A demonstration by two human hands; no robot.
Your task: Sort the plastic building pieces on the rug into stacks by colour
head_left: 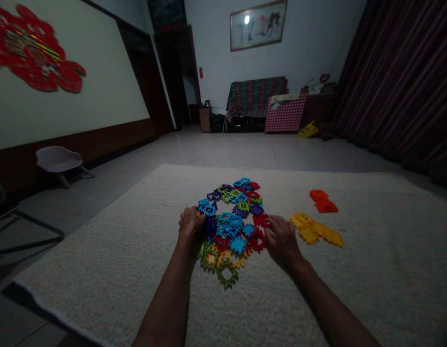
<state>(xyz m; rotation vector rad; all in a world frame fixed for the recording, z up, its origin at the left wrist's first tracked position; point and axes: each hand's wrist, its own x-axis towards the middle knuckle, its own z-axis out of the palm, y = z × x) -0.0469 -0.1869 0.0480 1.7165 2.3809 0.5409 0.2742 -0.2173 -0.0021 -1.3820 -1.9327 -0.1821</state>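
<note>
A loose pile of toothed plastic pieces (pixel 230 223) in blue, purple, green, red and yellow lies on the pale mat. My left hand (pixel 190 223) is at the pile's left edge, fingers bent against the dark blue pieces (pixel 210 226); its fingertips are partly hidden. On the right edge, my right hand (pixel 282 238) has its fingers curled at the red pieces (pixel 259 230), and what lies between them is too small to make out. Right of that hand sit yellow pieces (pixel 315 229), with orange pieces (pixel 322 201) just beyond them.
The mat (pixel 111 250) spreads over a tiled floor. A small pale chair (pixel 59 160) stands at the left, near a dark metal frame (pixel 46 236). Cloth-covered furniture (pixel 256 99) lines the far wall, and a dark curtain (pixel 400 82) hangs at the right.
</note>
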